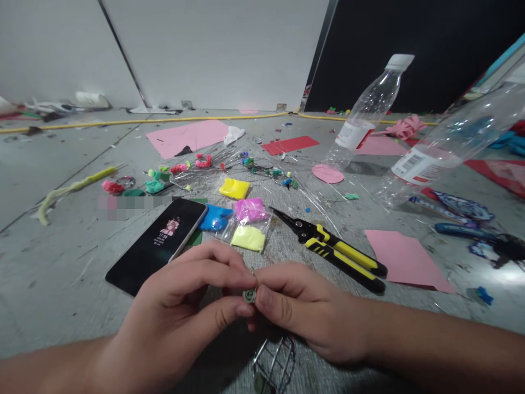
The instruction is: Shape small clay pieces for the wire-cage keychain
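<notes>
My left hand and my right hand meet at the lower middle. Between their fingertips is a small green coiled piece, pinched from both sides. Below the hands lies a wire frame, partly in shadow, with a small dark green bit at its lower end. Just beyond the fingers are packets of yellow, blue, pink and pale yellow clay. A phone lies behind my left hand, which hides its lower right part.
Pliers with yellow and black handles lie beyond my right hand. Two clear bottles stand at the right. Pink paper, a red strip, wires and clay bits are scattered about. A yellow cable runs along the back.
</notes>
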`<state>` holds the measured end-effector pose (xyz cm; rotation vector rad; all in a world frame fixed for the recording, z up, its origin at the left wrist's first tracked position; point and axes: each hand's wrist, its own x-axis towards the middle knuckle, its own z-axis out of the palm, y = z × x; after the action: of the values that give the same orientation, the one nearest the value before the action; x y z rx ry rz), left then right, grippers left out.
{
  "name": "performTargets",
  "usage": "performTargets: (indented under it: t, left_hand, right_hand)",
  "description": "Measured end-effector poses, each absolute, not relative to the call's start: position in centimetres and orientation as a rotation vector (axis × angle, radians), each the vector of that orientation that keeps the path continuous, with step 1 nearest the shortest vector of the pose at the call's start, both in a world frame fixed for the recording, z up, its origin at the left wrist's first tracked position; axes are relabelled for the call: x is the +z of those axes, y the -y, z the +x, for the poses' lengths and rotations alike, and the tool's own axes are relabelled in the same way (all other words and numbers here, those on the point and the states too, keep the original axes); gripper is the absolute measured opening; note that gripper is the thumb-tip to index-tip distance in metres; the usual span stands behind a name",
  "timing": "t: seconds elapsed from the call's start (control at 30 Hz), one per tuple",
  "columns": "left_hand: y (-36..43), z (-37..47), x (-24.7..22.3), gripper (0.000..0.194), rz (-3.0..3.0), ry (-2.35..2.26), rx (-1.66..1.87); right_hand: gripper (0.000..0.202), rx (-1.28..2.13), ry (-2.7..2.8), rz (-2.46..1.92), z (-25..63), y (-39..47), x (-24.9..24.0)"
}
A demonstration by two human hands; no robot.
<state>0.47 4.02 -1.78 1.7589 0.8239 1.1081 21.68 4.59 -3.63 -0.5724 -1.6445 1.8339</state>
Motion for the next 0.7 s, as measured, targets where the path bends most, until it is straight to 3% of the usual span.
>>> performTargets:
  t: [0.7]
  left_hand:
    - [-4.28,0.58,-1.93,0.023,1.523,-0.788,0.945]
  right_hand:
    - [0.060,1.666,1.809,-0.596,21.73,-4.34,-4.29]
